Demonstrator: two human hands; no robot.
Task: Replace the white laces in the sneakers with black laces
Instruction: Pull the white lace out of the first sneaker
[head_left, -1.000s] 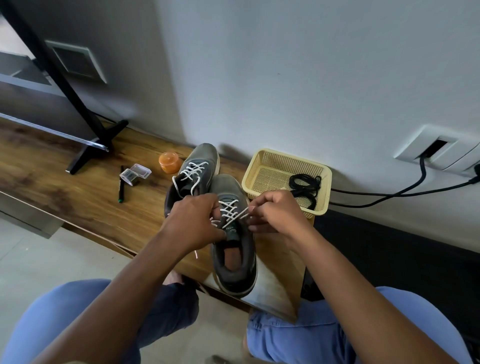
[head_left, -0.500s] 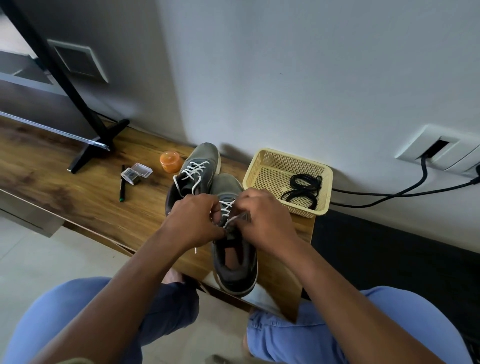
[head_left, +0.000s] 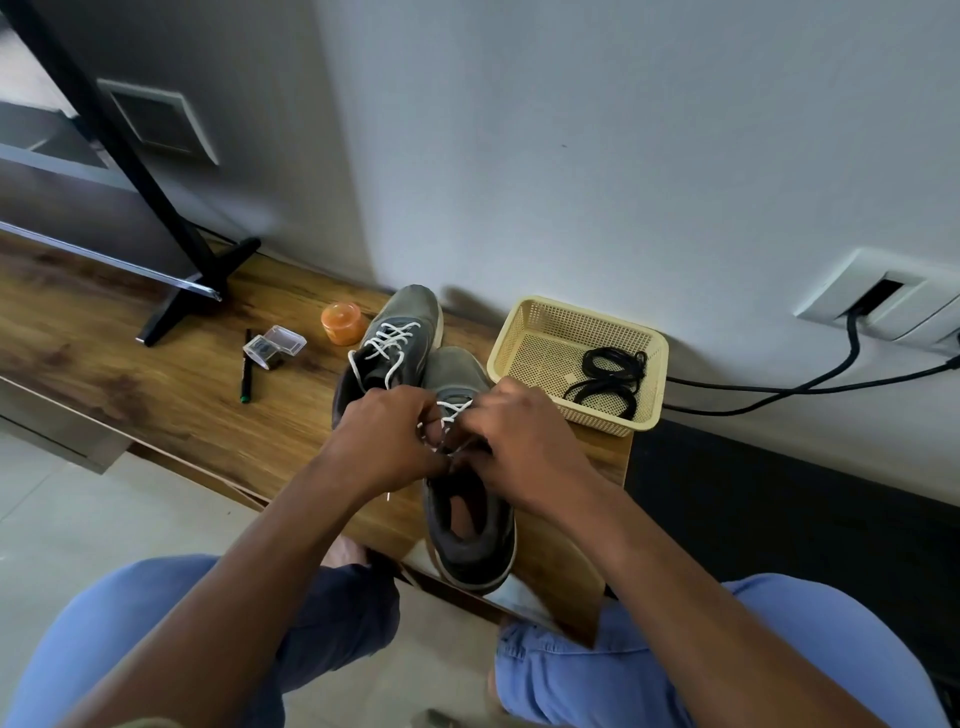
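I see both hands, left and right, pinching the near sneaker's white lace; black laces lie coiled in the basket.

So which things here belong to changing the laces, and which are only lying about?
For the job:
- near grey sneaker
- far grey sneaker
- white laces
- black laces in the yellow plastic basket

Lying about:
- orange round jar
- clear plastic case
- dark pen
- black cables
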